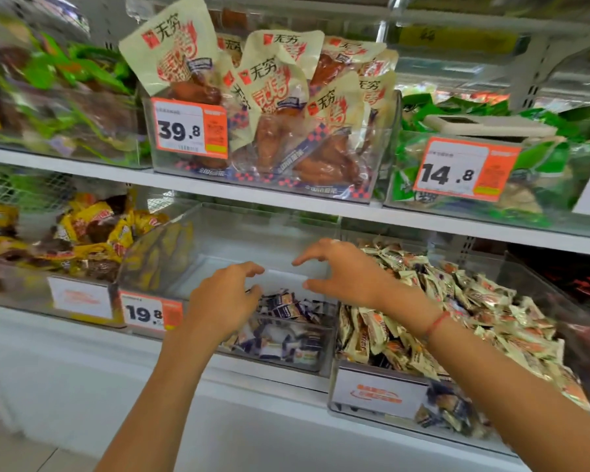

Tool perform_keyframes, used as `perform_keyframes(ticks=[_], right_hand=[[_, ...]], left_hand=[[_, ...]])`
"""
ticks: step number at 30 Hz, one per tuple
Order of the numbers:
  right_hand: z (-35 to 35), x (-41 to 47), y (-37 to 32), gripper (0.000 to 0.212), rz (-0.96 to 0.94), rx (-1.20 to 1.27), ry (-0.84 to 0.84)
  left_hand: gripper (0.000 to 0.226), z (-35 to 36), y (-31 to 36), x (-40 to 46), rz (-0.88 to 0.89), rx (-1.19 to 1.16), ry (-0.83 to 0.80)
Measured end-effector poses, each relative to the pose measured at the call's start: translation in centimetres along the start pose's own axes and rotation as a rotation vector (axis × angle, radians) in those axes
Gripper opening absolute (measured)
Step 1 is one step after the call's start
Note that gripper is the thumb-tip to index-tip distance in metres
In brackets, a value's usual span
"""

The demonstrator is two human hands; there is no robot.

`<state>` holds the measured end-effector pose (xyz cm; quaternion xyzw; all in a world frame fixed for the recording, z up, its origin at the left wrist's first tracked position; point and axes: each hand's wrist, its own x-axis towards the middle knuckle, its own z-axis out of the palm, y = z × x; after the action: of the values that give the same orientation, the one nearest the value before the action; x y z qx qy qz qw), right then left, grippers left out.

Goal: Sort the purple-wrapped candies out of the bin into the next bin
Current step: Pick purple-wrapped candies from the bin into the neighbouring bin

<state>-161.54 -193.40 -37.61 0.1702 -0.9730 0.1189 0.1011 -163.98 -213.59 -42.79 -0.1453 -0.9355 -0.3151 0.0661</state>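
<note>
A clear middle bin (218,240) on the lower shelf holds a small heap of purple-wrapped candies (288,310) at its front. To its right, a fuller clear bin (375,391) is piled with cream-and-orange wrapped candies (457,301), with a few purple ones (450,403) showing low at its front. My left hand (223,298) hovers over the left side of the purple heap, fingers loosely curled, holding nothing. My right hand (341,270) hangs above the divide between the two bins, fingers spread and empty.
A bin of yellow-wrapped candies (92,240) stands to the left. The shelf above carries a bin of cream snack packs (269,107) and green packs (474,158) on the right. Orange price tags (152,311) hang on the bin fronts. A white shelf edge (252,195) overhangs the lower bins.
</note>
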Motion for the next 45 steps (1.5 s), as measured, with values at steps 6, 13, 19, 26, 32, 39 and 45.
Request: perform_keyframes(ticks=[6, 13, 19, 26, 32, 39, 45], right_hand=[[-1.1, -12.6, 4.9, 0.015, 0.162, 0.001, 0.413], [-3.3, -21.5, 13.9, 0.026, 0.652, -0.209, 0.519], [-1.9, -22.9, 14.0, 0.027, 0.517, -0.305, 0.415], [-2.4, -23.0, 13.5, 0.039, 0.616, -0.166, 0.353], [-2.4, -22.5, 13.9, 0.032, 0.598, -0.094, 0.423], [-3.0, -20.2, 13.5, 0.028, 0.551, -0.060, 0.440], [-4.2, -14.4, 16.1, 0.020, 0.492, -0.021, 0.320]], left_hand=[[0.025, 1.0, 5.7, -2.3, 0.184, -0.033, 0.251], [0.027, 7.6, 12.7, -4.4, 0.600, -0.034, 0.108], [0.047, 12.1, 17.4, -1.8, 0.785, 0.227, -0.218], [0.038, 15.6, 23.4, 3.9, 0.510, 0.410, -0.171], [0.036, 16.0, 24.6, 4.8, 0.400, 0.467, -0.276], [0.031, 12.0, 21.8, 0.6, 0.542, 0.031, 0.135], [0.031, 10.2, 16.2, -3.3, 0.573, -0.028, 0.214]])
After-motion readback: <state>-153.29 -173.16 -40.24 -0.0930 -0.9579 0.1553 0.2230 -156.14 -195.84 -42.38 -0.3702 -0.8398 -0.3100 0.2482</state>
